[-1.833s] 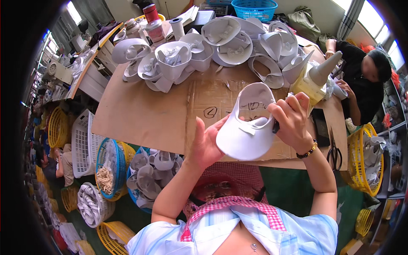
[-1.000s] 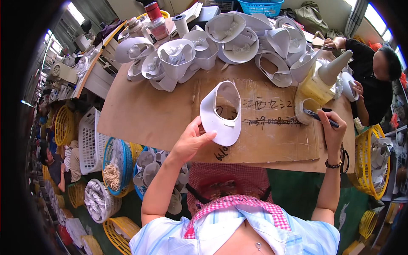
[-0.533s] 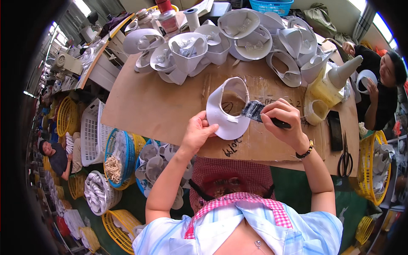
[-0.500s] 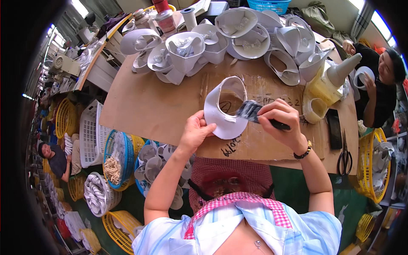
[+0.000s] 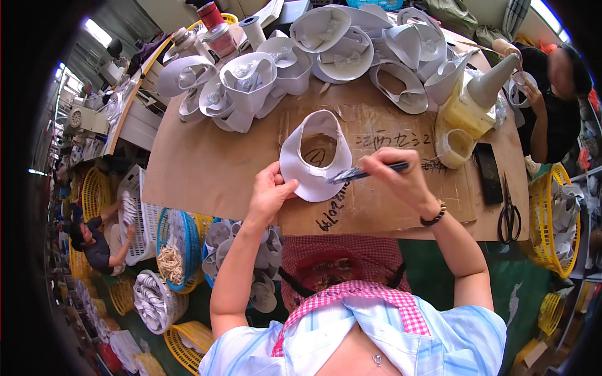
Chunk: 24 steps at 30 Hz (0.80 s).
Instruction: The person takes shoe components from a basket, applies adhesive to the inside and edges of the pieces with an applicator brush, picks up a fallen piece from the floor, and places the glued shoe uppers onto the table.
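Observation:
My left hand [image 5: 271, 191] grips the lower left edge of a white sun-visor piece [image 5: 315, 160], holding it tilted over the brown cardboard-covered table [image 5: 194, 163]. My right hand [image 5: 396, 175] holds a dark-handled brush [image 5: 367, 173] whose bristles touch the visor's right side. A yellowish glue bottle with a grey cone nozzle [image 5: 473, 100] and a small glue tub [image 5: 453, 148] stand just right of my right hand.
A pile of white visor pieces [image 5: 326, 50] covers the table's far side. A black phone [image 5: 488, 182] and scissors [image 5: 509, 216] lie at the right. Another person [image 5: 555, 94] works at the far right; baskets of parts [image 5: 172, 250] sit on the floor to the left.
My right hand reached to the glue tub, came back with the brush and now strokes it along the visor's right edge. My left hand keeps holding the visor, lowered slightly.

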Tool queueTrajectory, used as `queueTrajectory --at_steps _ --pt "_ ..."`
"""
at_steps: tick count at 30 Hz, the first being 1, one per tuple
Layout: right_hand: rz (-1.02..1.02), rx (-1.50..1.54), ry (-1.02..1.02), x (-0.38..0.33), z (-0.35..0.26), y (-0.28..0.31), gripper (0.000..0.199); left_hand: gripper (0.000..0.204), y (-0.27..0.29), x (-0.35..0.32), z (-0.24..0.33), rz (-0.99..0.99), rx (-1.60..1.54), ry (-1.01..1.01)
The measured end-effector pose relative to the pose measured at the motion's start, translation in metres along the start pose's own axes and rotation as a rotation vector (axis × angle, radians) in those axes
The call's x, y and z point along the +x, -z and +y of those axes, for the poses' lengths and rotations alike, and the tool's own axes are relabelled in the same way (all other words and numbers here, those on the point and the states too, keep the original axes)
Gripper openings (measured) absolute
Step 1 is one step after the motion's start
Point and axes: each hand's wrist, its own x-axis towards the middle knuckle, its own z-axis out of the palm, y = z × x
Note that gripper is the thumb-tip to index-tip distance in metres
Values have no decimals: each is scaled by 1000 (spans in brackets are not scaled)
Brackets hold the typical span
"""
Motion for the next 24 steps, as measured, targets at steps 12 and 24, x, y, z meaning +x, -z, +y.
queueTrajectory --at_steps 12,24 --pt "488 -255 -81 -41 -43 110 29 39 -28 -38 26 32 421 -400" --pt "193 -362 171 54 -60 56 25 38 -32 -49 31 0 476 -464"
